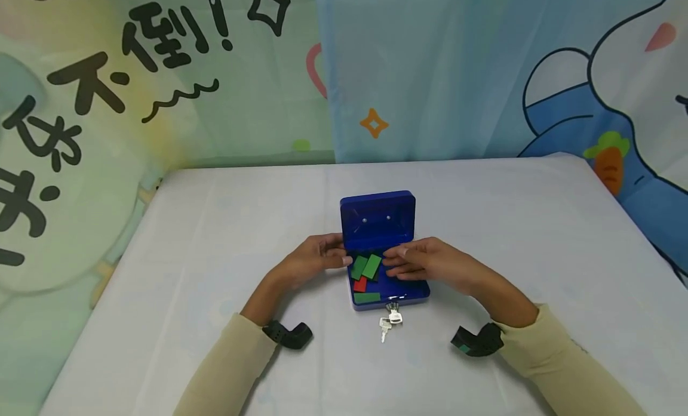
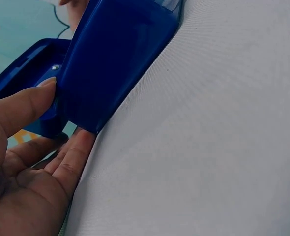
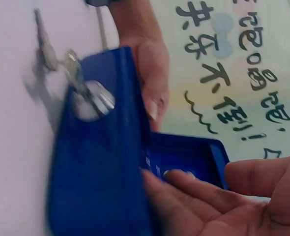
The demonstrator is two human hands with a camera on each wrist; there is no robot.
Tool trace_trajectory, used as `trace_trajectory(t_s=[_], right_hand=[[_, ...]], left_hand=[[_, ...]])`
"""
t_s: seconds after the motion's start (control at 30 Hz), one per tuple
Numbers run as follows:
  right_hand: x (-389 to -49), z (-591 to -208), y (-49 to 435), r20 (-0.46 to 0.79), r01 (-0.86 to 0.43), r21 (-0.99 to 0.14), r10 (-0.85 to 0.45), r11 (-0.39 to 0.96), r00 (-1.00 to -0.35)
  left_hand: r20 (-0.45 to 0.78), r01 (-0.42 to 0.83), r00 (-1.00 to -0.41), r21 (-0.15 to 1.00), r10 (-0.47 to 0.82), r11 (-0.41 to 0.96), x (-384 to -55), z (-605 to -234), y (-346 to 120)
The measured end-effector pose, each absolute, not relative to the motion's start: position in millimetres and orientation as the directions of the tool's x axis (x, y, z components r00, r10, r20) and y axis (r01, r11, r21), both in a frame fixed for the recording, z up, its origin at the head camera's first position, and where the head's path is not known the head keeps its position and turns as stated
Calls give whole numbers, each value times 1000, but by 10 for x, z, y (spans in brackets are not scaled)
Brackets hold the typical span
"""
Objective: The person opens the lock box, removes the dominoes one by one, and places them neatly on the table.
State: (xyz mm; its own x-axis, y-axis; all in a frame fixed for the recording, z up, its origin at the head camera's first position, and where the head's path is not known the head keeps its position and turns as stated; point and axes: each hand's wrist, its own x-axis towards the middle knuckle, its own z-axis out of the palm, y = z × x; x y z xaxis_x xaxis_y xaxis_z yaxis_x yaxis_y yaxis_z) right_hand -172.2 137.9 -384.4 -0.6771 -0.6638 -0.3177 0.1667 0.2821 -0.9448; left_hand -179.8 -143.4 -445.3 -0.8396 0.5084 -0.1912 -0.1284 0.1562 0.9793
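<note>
A blue cash box (image 1: 414, 292) lies on the table with its lid (image 1: 378, 216) raised at the back. Inside, on the left, are several green blocks (image 1: 372, 266) and a red block (image 1: 360, 284). My left hand (image 1: 314, 258) holds the box's left side near the hinge; in the left wrist view its thumb (image 2: 34, 98) is at the upper edge and the fingers reach around the back corner. Over the right part of the box, my right hand (image 1: 427, 259) has loosely extended fingers that dip inside, holding nothing visible. Two keys (image 1: 395, 313) hang from the front lock (image 3: 93, 101).
A white cloth (image 1: 242, 207) covers the table. Behind it hangs a printed curtain (image 1: 408, 64) with cartoon figures and large characters. Black straps with camera mounts (image 1: 290, 334) sit on both wrists.
</note>
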Motion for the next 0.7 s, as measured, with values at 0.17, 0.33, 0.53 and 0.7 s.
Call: trace_trajectory(t_s=[0.17, 0.33, 0.53, 0.7], right_hand=[[-1687, -3872, 1297, -341, 161, -934, -660, 319, -670], [-1694, -3883, 1278, -346, 166, -932, -649, 323, -678], [-1708, -3916, 1256, -346, 168, -932, -653, 320, -674], [-1715, -3931, 1241, -337, 156, -935, -658, 319, -674]], left_hand=[[-180, -121, -837, 982, 518, 145, -1796, -4450, -1440], [-186, -127, -836, 981, 515, 148, -1795, -4446, -1439], [-195, -146, -835, 980, 514, 133, -1800, -4457, -1435], [-190, -145, -836, 981, 515, 128, -1800, -4447, -1431]])
